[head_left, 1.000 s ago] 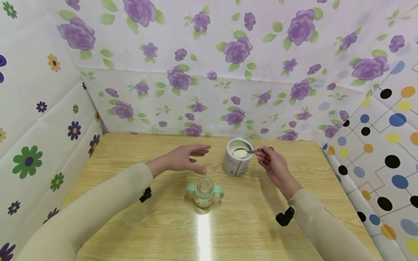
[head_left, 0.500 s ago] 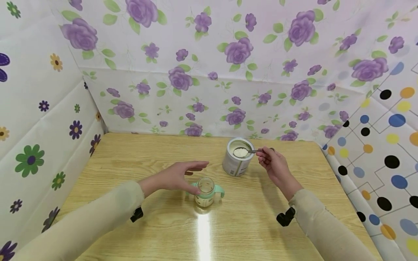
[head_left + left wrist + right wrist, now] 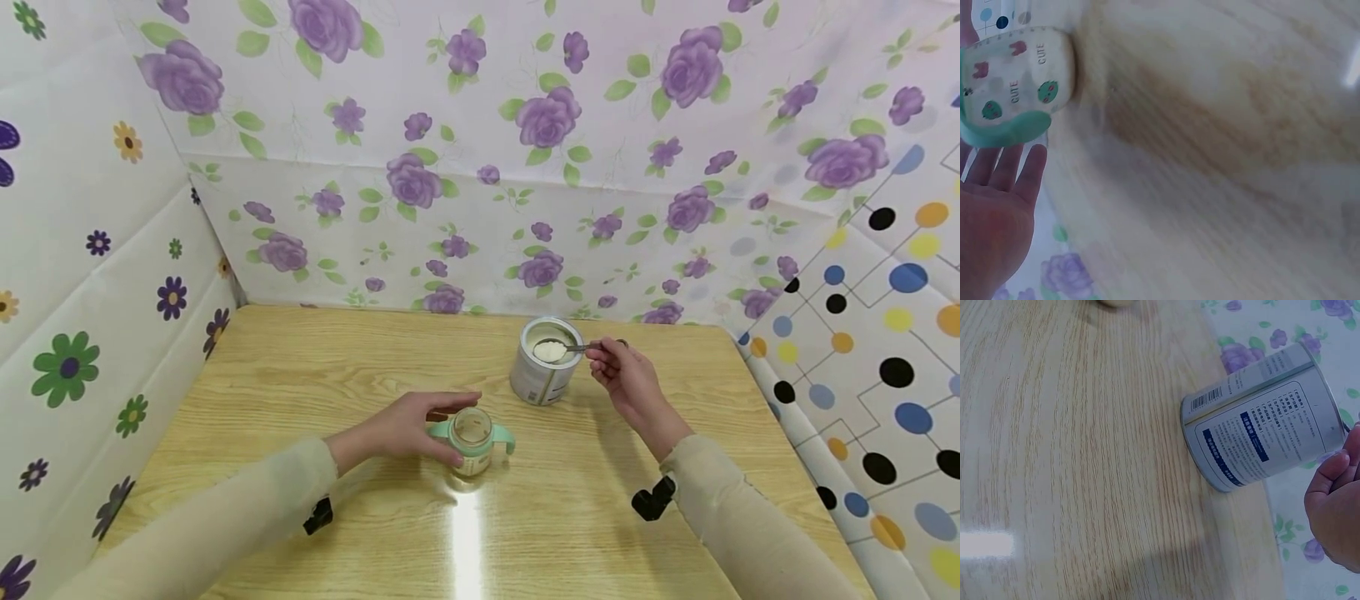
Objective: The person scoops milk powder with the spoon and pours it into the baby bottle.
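One bottle [image 3: 472,442] upright, one spoon [image 3: 574,348] bowl-end left

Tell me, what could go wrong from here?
The spoon, held in the right hand, is loaded with pale powder; a tilt could spill it. The bottle stands apart from the open can, so powder might drop on the table between. The left hand is at the bottle's side; a bump could tip it.
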A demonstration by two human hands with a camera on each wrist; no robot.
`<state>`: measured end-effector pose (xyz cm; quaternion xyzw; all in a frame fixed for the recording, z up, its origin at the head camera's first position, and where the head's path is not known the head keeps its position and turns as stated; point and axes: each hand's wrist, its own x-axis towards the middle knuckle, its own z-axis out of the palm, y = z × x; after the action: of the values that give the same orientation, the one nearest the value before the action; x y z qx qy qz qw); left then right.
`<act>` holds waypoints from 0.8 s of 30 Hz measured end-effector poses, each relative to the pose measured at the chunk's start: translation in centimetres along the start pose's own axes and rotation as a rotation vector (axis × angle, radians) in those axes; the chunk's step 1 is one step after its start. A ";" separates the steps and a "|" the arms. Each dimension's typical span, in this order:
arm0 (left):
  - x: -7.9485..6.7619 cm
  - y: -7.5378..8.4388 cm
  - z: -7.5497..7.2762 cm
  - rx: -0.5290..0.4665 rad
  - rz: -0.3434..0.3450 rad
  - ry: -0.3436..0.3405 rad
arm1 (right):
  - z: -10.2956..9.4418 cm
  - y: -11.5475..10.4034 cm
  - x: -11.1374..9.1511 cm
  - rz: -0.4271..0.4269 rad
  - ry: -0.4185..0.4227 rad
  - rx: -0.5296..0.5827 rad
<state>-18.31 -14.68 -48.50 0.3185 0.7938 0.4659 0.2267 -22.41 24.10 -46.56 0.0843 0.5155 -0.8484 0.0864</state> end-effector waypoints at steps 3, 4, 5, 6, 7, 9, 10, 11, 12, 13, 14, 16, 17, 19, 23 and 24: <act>0.1 -0.2 0.4 -0.010 -0.022 0.021 | -0.1 0.0 0.0 -0.004 -0.003 -0.008; 0.1 -0.3 0.5 -0.014 -0.029 0.028 | -0.1 0.0 0.0 -0.005 -0.006 -0.012; 0.1 -0.4 0.7 -0.016 -0.028 0.034 | -0.1 0.0 0.0 -0.007 -0.008 -0.017; 0.1 -0.5 0.8 -0.019 -0.028 0.040 | -0.2 0.0 0.0 -0.008 -0.011 -0.022; 0.1 -0.6 0.8 -0.018 -0.028 0.046 | -0.2 0.0 0.0 -0.010 -0.011 -0.028; 0.1 -0.8 0.9 -0.018 -0.026 0.053 | -0.3 0.0 0.0 -0.011 -0.009 -0.037; 0.1 -0.8 1.0 -0.019 -0.025 0.055 | -0.3 0.0 0.0 -0.011 -0.009 -0.040; 0.1 -0.8 1.0 -0.021 -0.024 0.057 | -0.3 0.0 0.0 -0.011 -0.008 -0.041; 0.1 -0.8 1.0 -0.025 -0.023 0.058 | -0.3 0.0 0.0 -0.011 -0.007 -0.041; 0.0 -0.8 1.0 -0.024 -0.021 0.059 | -0.3 0.0 0.0 -0.012 -0.007 -0.040; 0.0 -0.8 1.0 -0.023 -0.020 0.059 | -0.3 0.0 0.0 -0.013 -0.006 -0.038; 0.0 -0.7 0.9 -0.018 -0.019 0.061 | -0.2 -0.1 0.1 -0.013 -0.005 -0.035; 0.0 -0.7 0.9 -0.013 -0.020 0.062 | -0.2 -0.1 0.1 -0.011 -0.005 -0.033; 0.0 -0.8 0.9 0.000 -0.023 0.064 | -0.1 -0.2 0.1 -0.009 -0.004 -0.032; 0.1 -1.0 1.0 0.016 -0.026 0.064 | 0.2 -0.4 0.2 -0.005 -0.002 -0.032; 0.2 -1.0 1.0 0.018 -0.026 0.065 | 0.2 -0.4 0.2 -0.007 -0.003 -0.032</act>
<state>-18.05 -14.34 -49.91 0.2952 0.8089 0.4658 0.2038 -22.68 24.08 -46.13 0.0799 0.5291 -0.8404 0.0858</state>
